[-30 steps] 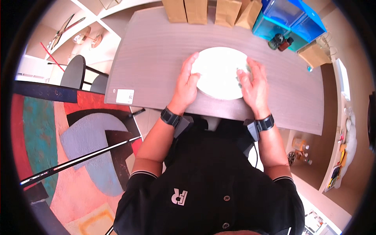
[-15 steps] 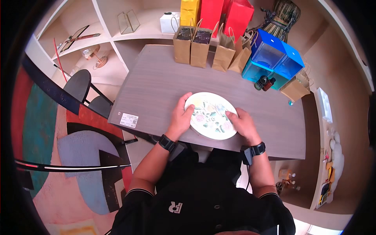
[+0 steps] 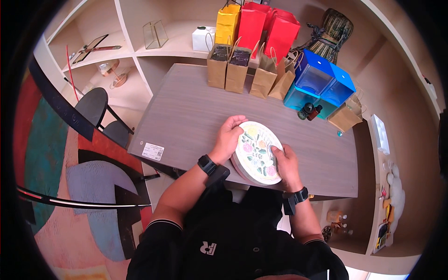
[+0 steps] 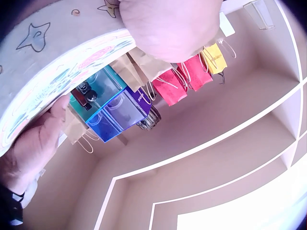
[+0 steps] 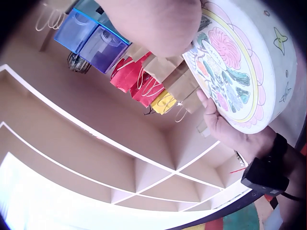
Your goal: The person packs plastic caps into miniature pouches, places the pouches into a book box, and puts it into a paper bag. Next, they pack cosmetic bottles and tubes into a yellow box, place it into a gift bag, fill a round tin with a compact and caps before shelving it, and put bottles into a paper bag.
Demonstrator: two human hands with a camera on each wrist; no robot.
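A round white box with flowers drawn on its top [image 3: 258, 154] is held tilted at the front edge of the table, its side wall showing at the lower left. The left hand [image 3: 228, 140] grips its upper left rim, thumb on the edge. At the right rim the right hand [image 3: 288, 167] holds it, thumb over the top and fingers hidden behind. Small star shapes mark the side wall [image 5: 283, 62] in the right wrist view. In the left wrist view the flowered face [image 4: 62, 79] is seen at a steep slant.
Brown paper bags [image 3: 236, 74] stand along the table's back, with red bags [image 3: 281, 32] and a yellow bag [image 3: 227, 23] behind. Blue plastic boxes [image 3: 322, 77] and two dark bottles [image 3: 310, 112] are at the back right. A label [image 3: 153, 151] lies on the table's left corner.
The head view has shifted, bringing the shelves into sight. The box has turned and tilted, so its drawn top and side wall show; both hands have kept their hold.
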